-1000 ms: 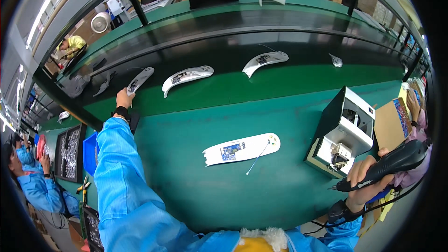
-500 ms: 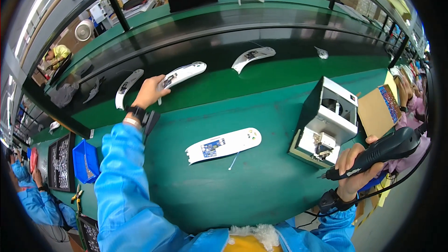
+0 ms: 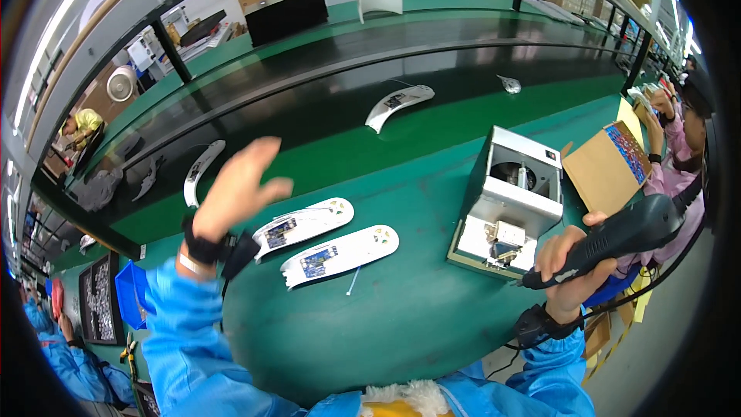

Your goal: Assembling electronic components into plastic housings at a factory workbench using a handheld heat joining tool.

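Observation:
My left hand (image 3: 239, 185) hovers empty above the far left of the green bench, its fingers apart and blurred. Just right of it lies a white elongated plastic shell (image 3: 320, 218) with a circuit board. Nearer to me and parallel is a second white shell (image 3: 359, 250), with a blue circuit board (image 3: 318, 262) and a thin cable tie-like strip (image 3: 353, 281) sticking out. At the right, my right hand (image 3: 567, 262) is wrapped round a black electric screwdriver (image 3: 629, 238), its tip pointing left in front of a boxy silver machine (image 3: 513, 193).
Beyond the bench, a dark conveyor (image 3: 309, 96) carries more white shells (image 3: 397, 104). A cardboard box (image 3: 606, 174) with small parts stands right of the machine. At left are a blue bin (image 3: 131, 296), a black parts tray (image 3: 100, 301) and pliers (image 3: 130, 349). Co-workers sit at both sides.
The white shell held by my left hand has come from the conveyor's edge onto the bench beside the other shell. My left hand has let it go and lifted away. The screwdriver stays in my right hand.

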{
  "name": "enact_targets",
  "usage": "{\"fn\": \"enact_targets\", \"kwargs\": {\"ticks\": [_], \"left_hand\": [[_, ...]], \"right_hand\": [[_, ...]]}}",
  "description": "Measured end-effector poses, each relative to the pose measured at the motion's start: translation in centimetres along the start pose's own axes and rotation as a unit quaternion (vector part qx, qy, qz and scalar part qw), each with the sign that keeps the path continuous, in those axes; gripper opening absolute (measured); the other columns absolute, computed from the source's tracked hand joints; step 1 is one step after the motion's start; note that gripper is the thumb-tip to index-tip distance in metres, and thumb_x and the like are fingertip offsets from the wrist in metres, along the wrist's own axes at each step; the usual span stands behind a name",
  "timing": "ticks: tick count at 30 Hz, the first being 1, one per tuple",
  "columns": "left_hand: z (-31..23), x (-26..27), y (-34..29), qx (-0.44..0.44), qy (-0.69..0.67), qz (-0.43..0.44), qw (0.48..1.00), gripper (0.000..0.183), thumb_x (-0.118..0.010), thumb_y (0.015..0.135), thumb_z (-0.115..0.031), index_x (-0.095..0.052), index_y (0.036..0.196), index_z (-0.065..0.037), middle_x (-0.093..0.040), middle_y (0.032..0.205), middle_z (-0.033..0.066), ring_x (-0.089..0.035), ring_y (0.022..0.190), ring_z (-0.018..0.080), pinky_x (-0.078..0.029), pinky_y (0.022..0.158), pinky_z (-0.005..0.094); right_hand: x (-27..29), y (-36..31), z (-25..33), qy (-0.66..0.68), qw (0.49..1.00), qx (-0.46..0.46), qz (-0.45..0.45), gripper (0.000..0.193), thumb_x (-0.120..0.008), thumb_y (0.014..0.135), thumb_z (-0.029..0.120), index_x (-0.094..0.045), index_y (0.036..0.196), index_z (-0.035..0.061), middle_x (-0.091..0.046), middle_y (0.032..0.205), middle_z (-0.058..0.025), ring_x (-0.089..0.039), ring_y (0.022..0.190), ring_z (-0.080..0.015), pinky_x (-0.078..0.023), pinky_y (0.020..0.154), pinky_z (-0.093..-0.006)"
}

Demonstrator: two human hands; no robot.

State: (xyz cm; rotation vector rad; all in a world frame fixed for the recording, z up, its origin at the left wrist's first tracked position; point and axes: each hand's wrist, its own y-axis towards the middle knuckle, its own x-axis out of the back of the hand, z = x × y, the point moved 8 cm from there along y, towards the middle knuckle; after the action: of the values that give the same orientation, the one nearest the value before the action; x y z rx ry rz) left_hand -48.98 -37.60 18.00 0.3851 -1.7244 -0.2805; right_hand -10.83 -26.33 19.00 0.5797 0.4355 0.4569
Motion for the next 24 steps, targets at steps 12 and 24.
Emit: {"fn": "enact_targets", "kwargs": {"ticks": [12,24], "left_hand": [[1.9,-21.7,20.0,0.18,0.075,0.165,0.967,0.029,-0.064,0.074,-0.026,-0.064,0.088,-0.002,-0.06,0.099,0.0206,-0.058,0.096,0.0323,-0.047,0.08,0.0393],[-3.7,-23.2,22.6,0.137,0.017,0.128,0.982,0.074,-0.07,0.068,-0.043,-0.042,0.117,0.004,-0.05,0.11,0.0233,-0.052,0.101,0.0356,-0.045,0.085,0.0387]], "right_hand": [[-0.7,3.0,-2.1,0.088,0.995,-0.044,-0.011,0.076,-0.052,0.072,0.065,-0.029,0.111,0.0039,-0.048,0.055,-0.0078,-0.049,0.043,-0.0169,-0.041,0.041,-0.0262],[-1.1,3.1,-4.0,0.042,0.998,-0.034,0.032,0.069,-0.052,0.078,0.057,-0.036,0.108,-0.0036,-0.051,0.056,-0.0078,-0.051,0.046,-0.0122,-0.042,0.044,-0.0214]]}}
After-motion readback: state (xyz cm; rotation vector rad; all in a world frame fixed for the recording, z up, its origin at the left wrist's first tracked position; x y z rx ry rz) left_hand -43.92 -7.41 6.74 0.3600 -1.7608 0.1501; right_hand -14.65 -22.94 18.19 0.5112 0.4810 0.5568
